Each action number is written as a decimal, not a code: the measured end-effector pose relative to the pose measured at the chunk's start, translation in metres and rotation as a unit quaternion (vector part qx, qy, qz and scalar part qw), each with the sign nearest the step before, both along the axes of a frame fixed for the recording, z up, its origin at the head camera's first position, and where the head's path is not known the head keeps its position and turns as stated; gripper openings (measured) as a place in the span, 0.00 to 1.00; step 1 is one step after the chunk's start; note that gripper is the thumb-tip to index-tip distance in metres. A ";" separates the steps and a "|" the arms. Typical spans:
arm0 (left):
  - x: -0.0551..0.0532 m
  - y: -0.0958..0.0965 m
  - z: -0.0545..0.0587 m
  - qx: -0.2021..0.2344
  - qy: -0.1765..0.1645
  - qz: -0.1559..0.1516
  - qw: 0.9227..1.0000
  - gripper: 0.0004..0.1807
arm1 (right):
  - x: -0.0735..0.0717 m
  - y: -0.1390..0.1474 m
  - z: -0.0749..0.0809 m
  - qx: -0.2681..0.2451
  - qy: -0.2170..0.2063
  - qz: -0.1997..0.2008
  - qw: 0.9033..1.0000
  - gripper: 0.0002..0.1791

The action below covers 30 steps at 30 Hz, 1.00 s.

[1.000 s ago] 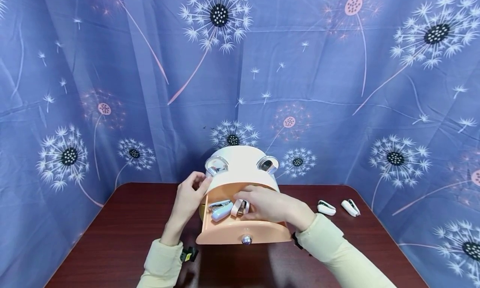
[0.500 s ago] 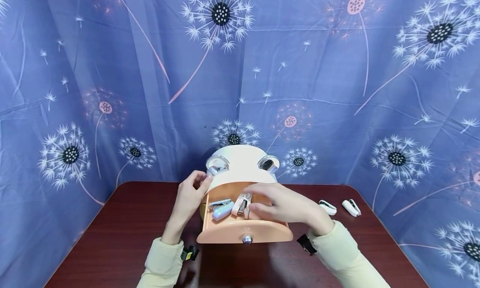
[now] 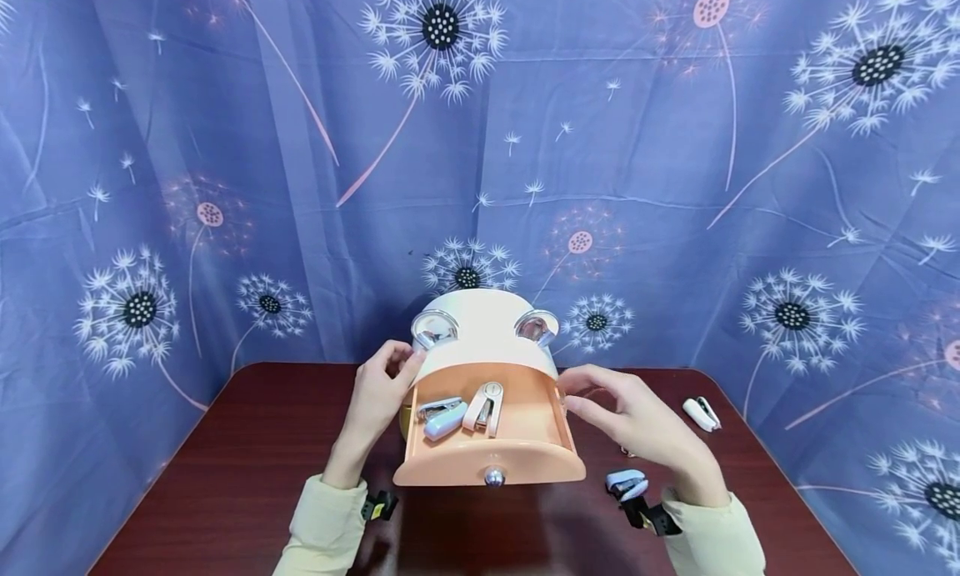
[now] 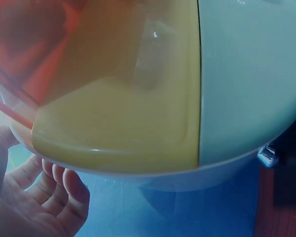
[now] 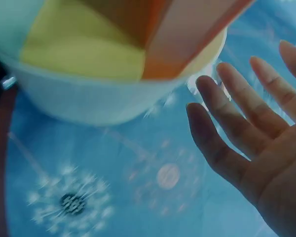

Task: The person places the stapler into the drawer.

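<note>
A white drawer organizer [image 3: 480, 330] with two round, mirror-like eyes stands on the table, its orange drawer [image 3: 540, 409] pulled out. Inside lie a light blue stapler [image 3: 446, 421] and, right beside it, a pale pink stapler [image 3: 484, 409] with its arms spread apart. My left hand [image 3: 382, 393] holds the organizer's upper left edge with curled fingers; the left wrist view shows these fingers [image 4: 74, 190] at the white rim. Beside the organizer's right side is my right hand [image 3: 637, 413], holding nothing. In the right wrist view its fingers [image 5: 237, 118] are spread and relaxed.
On the table to the right lie a white stapler [image 3: 701, 413] and another blue stapler [image 3: 627, 483], close to my right wrist. A small pinkish item is mostly hidden under the right hand. A blue dandelion-print curtain [image 3: 480, 142] hangs behind the table.
My right hand has let go of the pink stapler and moved right, out of the drawer. The blue stapler on the table is now uncovered. My left hand has stayed put.
</note>
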<state>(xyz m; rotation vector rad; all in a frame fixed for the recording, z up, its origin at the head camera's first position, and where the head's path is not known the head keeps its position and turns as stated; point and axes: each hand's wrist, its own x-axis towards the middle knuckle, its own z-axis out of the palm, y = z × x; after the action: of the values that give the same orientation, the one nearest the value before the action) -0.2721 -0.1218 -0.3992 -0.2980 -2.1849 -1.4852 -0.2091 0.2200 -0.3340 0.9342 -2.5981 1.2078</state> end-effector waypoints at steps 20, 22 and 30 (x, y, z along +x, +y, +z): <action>-0.001 -0.001 0.000 -0.006 0.003 -0.003 1.000 0.12 | -0.003 0.073 -0.082 -0.040 -0.126 -0.125 0.983 0.15; -0.001 -0.001 0.000 -0.006 0.004 -0.002 1.000 0.13 | -0.003 0.074 -0.088 -0.034 -0.128 -0.131 0.983 0.17; -0.001 -0.002 0.000 -0.006 0.001 -0.004 1.000 0.12 | -0.002 0.078 -0.109 0.065 -0.135 -0.181 0.972 0.22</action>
<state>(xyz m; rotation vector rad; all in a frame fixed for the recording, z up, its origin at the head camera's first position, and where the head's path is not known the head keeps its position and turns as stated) -0.2735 -0.1234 -0.3995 -0.3122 -2.1948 -1.4746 -0.2114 0.2975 -0.4429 0.3005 -2.9163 1.1411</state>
